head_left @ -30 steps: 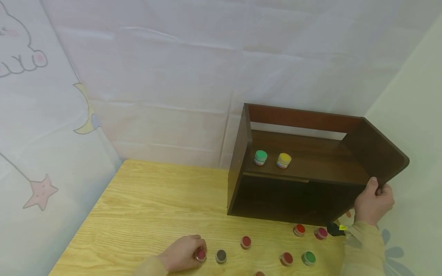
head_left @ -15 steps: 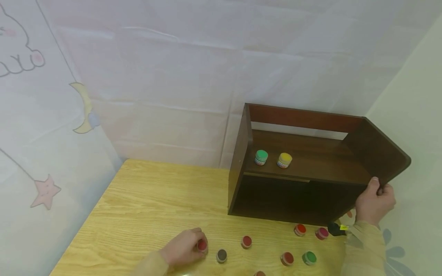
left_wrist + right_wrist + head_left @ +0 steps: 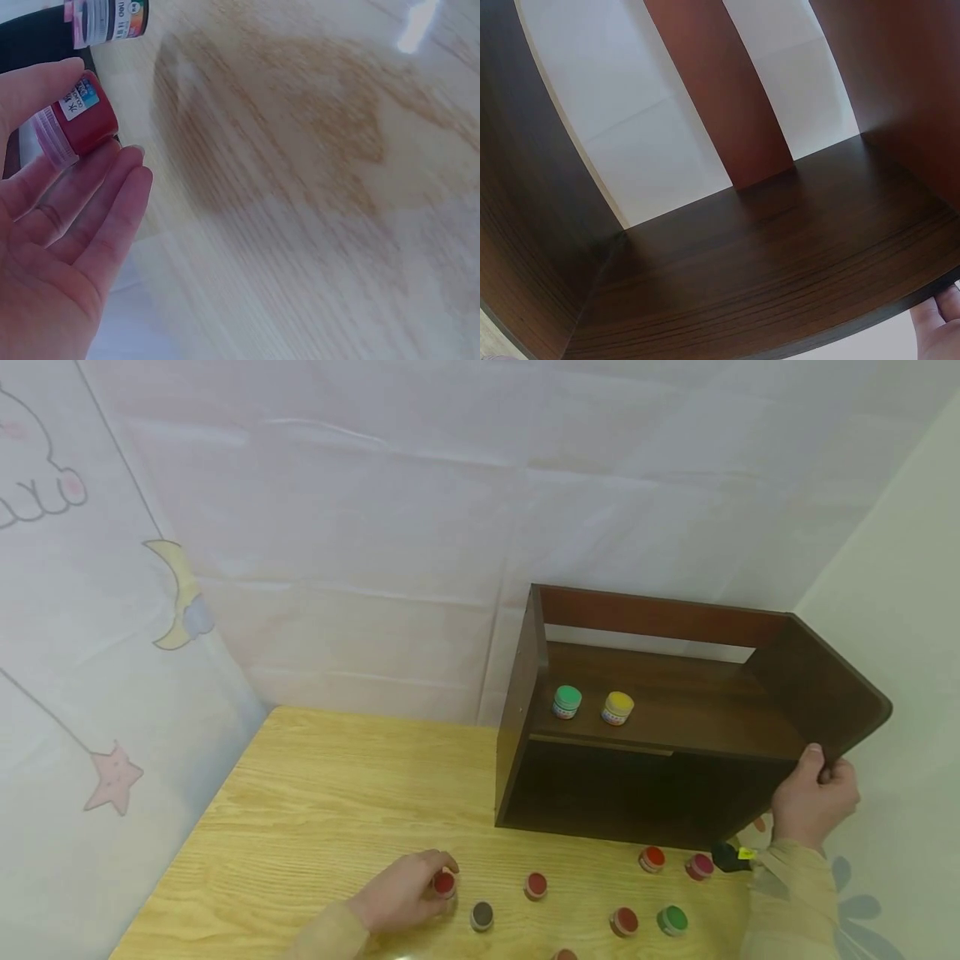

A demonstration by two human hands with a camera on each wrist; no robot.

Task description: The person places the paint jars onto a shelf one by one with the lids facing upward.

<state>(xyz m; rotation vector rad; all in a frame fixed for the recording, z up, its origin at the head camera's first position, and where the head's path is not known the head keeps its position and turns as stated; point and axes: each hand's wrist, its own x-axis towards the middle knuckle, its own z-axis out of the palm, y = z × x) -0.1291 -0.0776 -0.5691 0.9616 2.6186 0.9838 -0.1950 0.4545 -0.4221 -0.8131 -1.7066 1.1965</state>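
My left hand [image 3: 401,893] pinches a small red paint jar [image 3: 444,884] between thumb and fingers, over the near part of the table. Up close in the left wrist view, the jar [image 3: 79,120] is tilted and bears a blue and white label. A dark-lidded jar [image 3: 482,916] stands just right of that hand. On the far right, my right hand [image 3: 813,797] grips the front edge of the brown wooden shelf's [image 3: 675,747] right side panel. In the right wrist view, its fingers [image 3: 930,326] touch the panel [image 3: 765,277].
A green-lidded jar [image 3: 567,702] and a yellow-lidded jar [image 3: 617,708] stand on the shelf's upper board. Several jars are spread over the wooden table [image 3: 337,802], among them a red one [image 3: 536,886], another red one [image 3: 624,922] and a green one [image 3: 672,920].
My left hand has moved slightly forward and right with the red paint jar. The right hand keeps its grip on the shelf panel.
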